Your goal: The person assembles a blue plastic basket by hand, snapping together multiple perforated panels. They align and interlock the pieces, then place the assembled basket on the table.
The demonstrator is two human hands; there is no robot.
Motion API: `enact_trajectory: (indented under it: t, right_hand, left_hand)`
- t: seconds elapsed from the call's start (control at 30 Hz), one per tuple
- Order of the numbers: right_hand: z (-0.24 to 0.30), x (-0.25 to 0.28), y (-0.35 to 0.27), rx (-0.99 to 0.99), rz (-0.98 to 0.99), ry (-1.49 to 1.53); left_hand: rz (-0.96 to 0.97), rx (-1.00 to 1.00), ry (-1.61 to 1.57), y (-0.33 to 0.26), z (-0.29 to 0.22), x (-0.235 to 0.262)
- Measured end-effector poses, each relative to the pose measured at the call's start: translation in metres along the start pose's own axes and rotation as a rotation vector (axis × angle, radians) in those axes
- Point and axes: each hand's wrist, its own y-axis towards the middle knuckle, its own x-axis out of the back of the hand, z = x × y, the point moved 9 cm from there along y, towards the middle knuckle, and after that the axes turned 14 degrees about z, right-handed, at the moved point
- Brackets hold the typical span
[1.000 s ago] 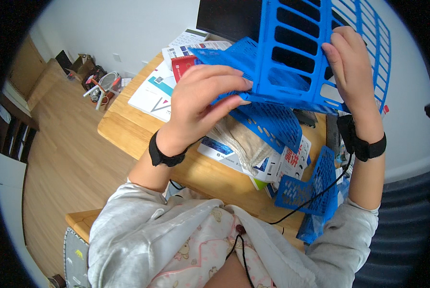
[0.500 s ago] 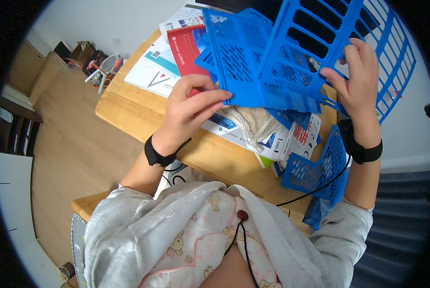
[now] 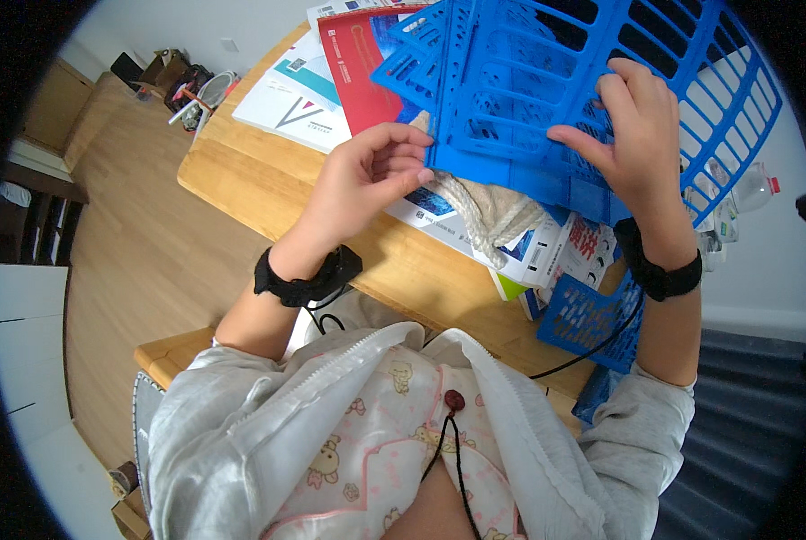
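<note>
Plastic panels [image 3: 547,99] held above the table [image 3: 268,184], left hand [image 3: 367,180] at their left edge, right hand [image 3: 633,135] on their right part. Beneath them on the table: a cloth bag [image 3: 489,211] on papers, booklets [image 3: 304,90] to the left. Another panel [image 3: 592,319] lies at the table's near right edge, below the right wrist.

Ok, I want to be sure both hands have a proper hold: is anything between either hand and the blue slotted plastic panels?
Nothing visible. The left hand pinches the lower left edge of the blue panels directly, and the right hand lies flat on their face. The cloth bag and booklets lie beneath on the wooden table.
</note>
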Motion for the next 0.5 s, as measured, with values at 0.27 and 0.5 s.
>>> enact_trajectory:
  t: [0.27,0.5]
  right_hand:
    - [0.009,-0.021,-0.007,0.001,-0.041,0.006]
    - [0.008,-0.027,-0.013,-0.006,-0.018,0.087]
  left_hand:
    - [0.068,0.205,-0.216,0.001,0.017,-0.008]
    - [0.150,0.352,-0.217,0.006,0.026,-0.014]
